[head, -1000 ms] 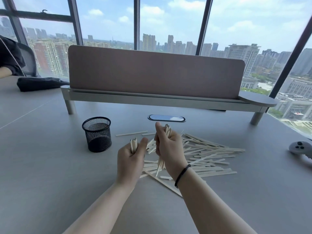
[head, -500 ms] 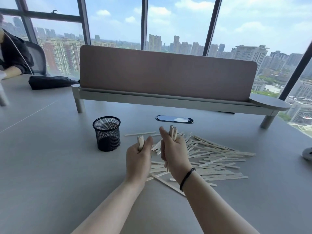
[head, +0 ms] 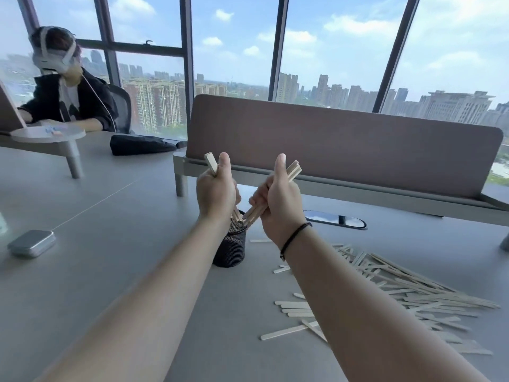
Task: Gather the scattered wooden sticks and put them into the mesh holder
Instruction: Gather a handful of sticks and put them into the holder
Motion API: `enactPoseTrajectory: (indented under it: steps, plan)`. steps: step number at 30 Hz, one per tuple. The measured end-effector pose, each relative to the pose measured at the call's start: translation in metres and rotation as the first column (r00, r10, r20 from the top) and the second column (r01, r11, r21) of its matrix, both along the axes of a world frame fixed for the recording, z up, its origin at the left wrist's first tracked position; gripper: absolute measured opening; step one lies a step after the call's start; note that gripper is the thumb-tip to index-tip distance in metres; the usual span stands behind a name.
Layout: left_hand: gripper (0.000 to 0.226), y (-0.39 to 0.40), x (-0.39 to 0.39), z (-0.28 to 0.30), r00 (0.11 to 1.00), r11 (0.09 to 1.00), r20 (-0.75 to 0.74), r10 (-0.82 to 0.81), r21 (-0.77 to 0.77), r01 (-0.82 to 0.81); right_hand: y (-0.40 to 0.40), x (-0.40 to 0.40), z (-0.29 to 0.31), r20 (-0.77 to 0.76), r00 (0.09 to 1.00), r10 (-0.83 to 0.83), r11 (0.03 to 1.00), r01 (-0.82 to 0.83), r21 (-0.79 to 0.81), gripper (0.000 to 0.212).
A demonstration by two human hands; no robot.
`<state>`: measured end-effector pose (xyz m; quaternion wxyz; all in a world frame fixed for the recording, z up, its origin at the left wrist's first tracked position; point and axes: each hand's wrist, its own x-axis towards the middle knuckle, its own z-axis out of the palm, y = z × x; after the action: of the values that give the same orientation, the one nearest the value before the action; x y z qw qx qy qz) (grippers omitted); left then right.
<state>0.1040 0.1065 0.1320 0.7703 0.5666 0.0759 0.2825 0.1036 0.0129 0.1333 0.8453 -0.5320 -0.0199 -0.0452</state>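
Centre of frame: left hand (head: 216, 193) fisted around a bundle of wooden sticks (head: 211, 164), lower ends dipping into the black mesh holder (head: 230, 248) standing on the grey table (head: 96, 244). Right hand (head: 279, 198) fisted around a second bundle (head: 292, 170), tilted, tips at the holder's rim. Loose sticks (head: 399, 288) scattered lower right.

both hands (head: 216, 193) moved over mesh holder (head: 230, 248)

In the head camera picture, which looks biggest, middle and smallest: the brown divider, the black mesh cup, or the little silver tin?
1. Brown divider, biggest by far.
2. Black mesh cup.
3. Silver tin, only slightly smaller-looking, so that order is unsure.
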Motion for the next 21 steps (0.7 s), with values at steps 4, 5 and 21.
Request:
enactPoseTrajectory:
  steps: [4, 5, 21]
  plan:
    - [0.052, 0.020, 0.024, -0.020, 0.993, 0.958, -0.111, 0.044, 0.287, -0.010, 0.020, 0.025, -0.002, 0.020, 1.000, -0.020, 0.995, 0.022, -0.099, 0.055]
    - [0.052, 0.023, 0.026, -0.025, 0.991, 0.937, -0.120, 0.058, 0.350, -0.013, 0.024, 0.030, -0.007, 0.016, 1.000, -0.024, 0.991, 0.026, -0.132, 0.055]
    - [0.009, 0.012, -0.014, -0.033, 0.931, 0.617, 0.296, 0.214, 0.697, -0.364, -0.013, 0.033, -0.036, -0.034, 0.999, 0.041, 0.906, -0.052, -0.421, 0.024]
